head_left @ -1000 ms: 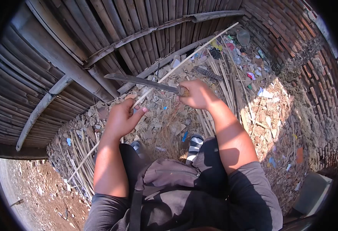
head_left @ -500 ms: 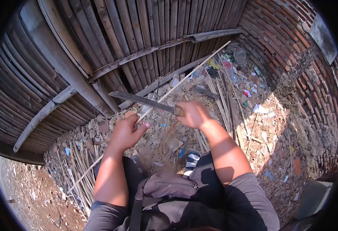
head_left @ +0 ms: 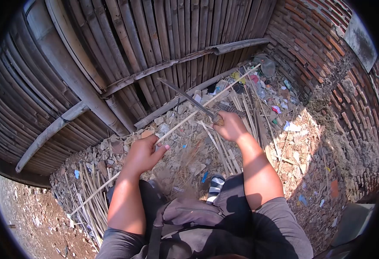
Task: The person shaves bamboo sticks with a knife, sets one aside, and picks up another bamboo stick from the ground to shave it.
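Note:
My left hand [head_left: 145, 154] is closed around a long, thin, pale bamboo strip [head_left: 180, 124], which runs from the lower left up to the far right. In my right hand [head_left: 231, 126] is the wooden handle of a machete [head_left: 189, 98]. Its dark blade slants up and to the left, crossing the strip a little beyond my left hand. Whether the edge touches the strip I cannot tell.
A bamboo slat wall [head_left: 172, 34] rises ahead and to the left, a brick wall [head_left: 301, 39] to the right. Bamboo strips [head_left: 88, 190] lie in a pile at lower left, with more strips [head_left: 250, 114] at right. Rubble and litter cover the ground around my sandalled foot [head_left: 215, 187].
My right hand has moved slightly right with the machete, and the blade now points more steeply upward, farther along the strip. The strip's far end has dropped a little.

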`<state>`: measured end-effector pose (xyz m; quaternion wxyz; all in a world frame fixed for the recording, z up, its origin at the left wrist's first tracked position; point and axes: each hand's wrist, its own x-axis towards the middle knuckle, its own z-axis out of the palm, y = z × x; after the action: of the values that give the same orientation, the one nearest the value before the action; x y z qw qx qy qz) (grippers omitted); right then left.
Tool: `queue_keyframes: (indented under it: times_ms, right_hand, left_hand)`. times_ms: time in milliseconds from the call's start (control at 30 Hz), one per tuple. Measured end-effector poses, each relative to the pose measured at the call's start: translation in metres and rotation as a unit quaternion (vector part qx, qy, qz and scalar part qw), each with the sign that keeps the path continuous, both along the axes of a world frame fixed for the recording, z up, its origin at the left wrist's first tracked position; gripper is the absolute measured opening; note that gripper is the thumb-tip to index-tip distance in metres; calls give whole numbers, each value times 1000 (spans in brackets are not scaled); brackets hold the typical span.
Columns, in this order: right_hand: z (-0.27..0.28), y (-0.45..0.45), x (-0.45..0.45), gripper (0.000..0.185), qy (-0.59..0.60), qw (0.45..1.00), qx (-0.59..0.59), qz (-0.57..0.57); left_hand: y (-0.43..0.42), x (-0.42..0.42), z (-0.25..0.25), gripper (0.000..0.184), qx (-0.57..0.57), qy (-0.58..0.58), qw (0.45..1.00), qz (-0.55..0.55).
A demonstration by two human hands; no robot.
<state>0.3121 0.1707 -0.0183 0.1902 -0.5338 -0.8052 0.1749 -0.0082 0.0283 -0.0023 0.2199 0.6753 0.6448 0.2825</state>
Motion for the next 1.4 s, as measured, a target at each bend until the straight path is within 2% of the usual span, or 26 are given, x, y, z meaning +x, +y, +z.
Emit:
queue_keyframes:
  times_ms: [167, 267, 300, 400, 500, 600, 633, 733, 767, 867, 1000, 1100, 1200, 1233, 1333, 1400]
  right_hand:
    - [33, -34, -45, 45, -95, 980, -19, 173]
    - [31, -25, -35, 42, -24, 986, -44, 159]
    - [14, -15, -26, 41, 26, 994, -11, 107]
    - [-1, 15, 10, 48, 76, 997, -12, -3]
    - [-16, 26, 30, 56, 133, 989, -51, -40]
    - [-6, 15, 16, 61, 34, 996, -55, -61]
    - [0, 7, 7, 56, 42, 997, -56, -34]
    - [14, -14, -25, 46, -24, 997, -17, 65]
    - [17, -18, -32, 38, -44, 991, 2, 124]
    - [22, -22, -34, 36, -38, 985, -34, 164]
    - [-2, 8, 3, 45, 87, 995, -8, 48]
    - [-4, 18, 24, 50, 119, 992, -30, -33]
    - [-5, 13, 20, 49, 81, 994, -52, -57]
    - [9, 4, 10, 50, 54, 996, -60, -48]
    - [2, -3, -13, 48, 29, 997, -17, 67]
    - [11, -17, -31, 46, 1, 988, -37, 150]
  left_hand:
    - [-1, 2, -1, 46, -11, -11, 1000, 3]
    - [-3, 1, -1, 45, -21, -26, 999, 12]
    - [-4, 0, 1, 45, -20, -26, 999, 17]
    - [-5, -2, 11, 46, -16, -5, 1000, 24]
    - [-6, 2, 12, 47, -2, 8, 1000, 19]
    - [-1, 4, 9, 48, 4, 24, 1000, 13]
    - [-1, 3, 8, 48, 3, 34, 999, 10]
    - [-1, 5, 6, 47, 2, 16, 1000, 8]
    - [-2, 5, 6, 47, -11, 9, 1000, 10]
    - [-4, 2, 5, 47, -25, 0, 1000, 10]
    - [-5, -2, 10, 46, -5, 16, 1000, 8]
    - [-5, 2, 14, 46, -9, 24, 1000, 10]
    - [-2, 1, 11, 46, -8, 27, 1000, 7]
    - [-1, 1, 9, 46, -8, 28, 1000, 6]
    - [-1, 2, 5, 47, -14, 7, 1000, 12]
    - [-2, 4, 4, 47, -14, -16, 1000, 19]
